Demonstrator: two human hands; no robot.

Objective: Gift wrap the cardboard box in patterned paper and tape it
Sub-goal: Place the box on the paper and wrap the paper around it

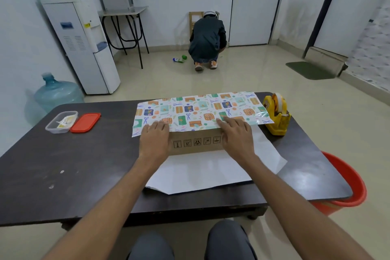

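On the dark wooden table (88,167), near its middle, the plain brown cardboard box (196,143) with a row of printed handling symbols on its near face sits on a glossy sheet of wrapping paper patterned with little gifts and scissors (198,110). We see the far part of that sheet folded up and over the top of the box, printed side up, while the near part lies flat toward us with its white underside showing.

Our left hand (155,140) lies flat, fingers spread, on the near left top edge of the box, pinning the folded flap there. Our right hand (237,135) does the same at the near right top edge, fingers extended and palm down; neither hand is closed around anything, both simply press.

We judge the step in hand to be creasing and holding the first flap along the top of the box. The near face is still bare, so the wrap looks early. The next move likely calls for one hand to keep the flap down while the other brings the white near portion up over it, or reaches for tape.

Just beside the right end of the paper stands the yellow tape dispenser (276,114) with a roll of clear tape. Well apart on the left rest a clear plastic container (61,122) and its red lid (85,122), touching each other. An orange bucket (346,183) sits on the floor by the right table corner.
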